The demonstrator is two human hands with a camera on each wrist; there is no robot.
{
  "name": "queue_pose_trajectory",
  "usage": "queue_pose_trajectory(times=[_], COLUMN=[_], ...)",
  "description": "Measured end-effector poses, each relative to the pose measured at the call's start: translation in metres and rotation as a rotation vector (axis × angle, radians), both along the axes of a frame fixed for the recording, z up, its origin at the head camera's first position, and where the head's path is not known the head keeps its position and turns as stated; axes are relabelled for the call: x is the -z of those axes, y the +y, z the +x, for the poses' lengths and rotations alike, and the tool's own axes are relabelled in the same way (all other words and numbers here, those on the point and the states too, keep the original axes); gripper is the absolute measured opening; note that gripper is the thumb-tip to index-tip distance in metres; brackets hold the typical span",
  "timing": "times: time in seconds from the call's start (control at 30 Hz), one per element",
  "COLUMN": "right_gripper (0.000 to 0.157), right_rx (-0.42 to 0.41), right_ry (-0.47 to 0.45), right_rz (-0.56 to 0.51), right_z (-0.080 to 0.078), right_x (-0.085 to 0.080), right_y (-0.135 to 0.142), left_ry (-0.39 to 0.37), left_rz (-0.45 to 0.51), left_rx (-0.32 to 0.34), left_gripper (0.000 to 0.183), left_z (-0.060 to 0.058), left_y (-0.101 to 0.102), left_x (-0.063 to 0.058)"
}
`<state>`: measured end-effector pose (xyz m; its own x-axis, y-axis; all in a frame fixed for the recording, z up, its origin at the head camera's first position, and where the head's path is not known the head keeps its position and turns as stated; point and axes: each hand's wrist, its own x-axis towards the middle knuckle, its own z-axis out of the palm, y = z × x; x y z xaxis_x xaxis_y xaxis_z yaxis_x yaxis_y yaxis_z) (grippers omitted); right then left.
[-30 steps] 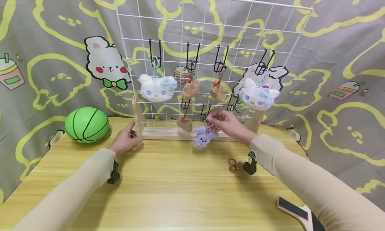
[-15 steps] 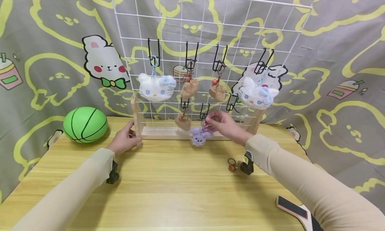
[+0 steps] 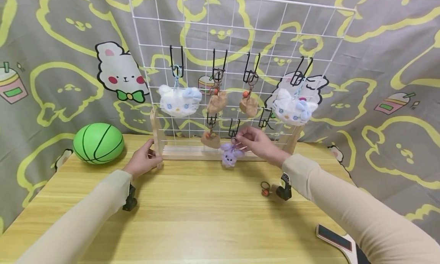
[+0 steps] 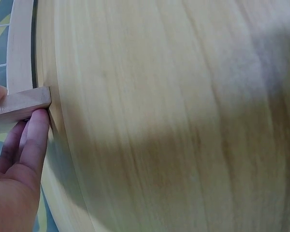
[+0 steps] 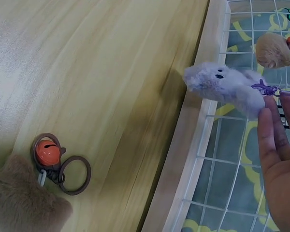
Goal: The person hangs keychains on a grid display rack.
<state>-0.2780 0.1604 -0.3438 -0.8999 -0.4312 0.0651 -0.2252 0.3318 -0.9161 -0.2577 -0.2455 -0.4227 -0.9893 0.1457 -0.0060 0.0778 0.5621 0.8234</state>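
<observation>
In the head view my left hand (image 3: 142, 161) grips the wooden end stand (image 3: 157, 138) of a white wire grid rack (image 3: 220, 25). The left wrist view shows thumb and fingers on either side of the stand's wooden foot (image 4: 24, 104). My right hand (image 3: 256, 140) pinches the ring of a small purple plush keychain (image 3: 229, 157), at the front of a black hook (image 3: 234, 128) in the lower row. Long ears and two dark eyes show on the plush in the right wrist view, its purple clasp (image 5: 266, 88) by my fingertips.
White cat plushes (image 3: 180, 100) and brown plush keychains (image 3: 217, 102) hang from other hooks. A bare hook (image 3: 264, 119) is right of my hand. On the table lie a brown plush (image 5: 24, 198) with an orange bell (image 5: 48, 152), a green ball (image 3: 98, 143) and a flat brush (image 3: 335, 239).
My right hand has shifted slightly left, bringing the ring up to the hook. The purple plush swung left, then a little back, and now hangs straighter. My left hand stays on the stand.
</observation>
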Motion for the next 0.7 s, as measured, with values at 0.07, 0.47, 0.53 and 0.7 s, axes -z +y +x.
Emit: queue_pose_trajectory(times=[0.07, 0.47, 0.53, 0.7], right_gripper=[0.023, 0.022, 0.022, 0.022], right_rx=[0.014, 0.037, 0.035, 0.013], right_ry=[0.002, -0.046, -0.072, -0.09], right_rz=[0.016, 0.079, 0.103, 0.189], right_z=[0.001, 0.008, 0.013, 0.026], right_x=[0.0, 0.017, 0.022, 0.037], right_y=[0.002, 0.028, 0.034, 0.051], left_ry=[0.002, 0.007, 0.007, -0.003], left_rz=[0.006, 0.016, 0.017, 0.02], left_rx=[-0.001, 0.005, 0.005, -0.001], left_gripper=[0.072, 0.072, 0.072, 0.072], left_z=[0.0, 0.002, 0.001, 0.0], left_y=[0.001, -0.001, -0.001, 0.0], left_x=[0.0, 0.001, 0.001, 0.0])
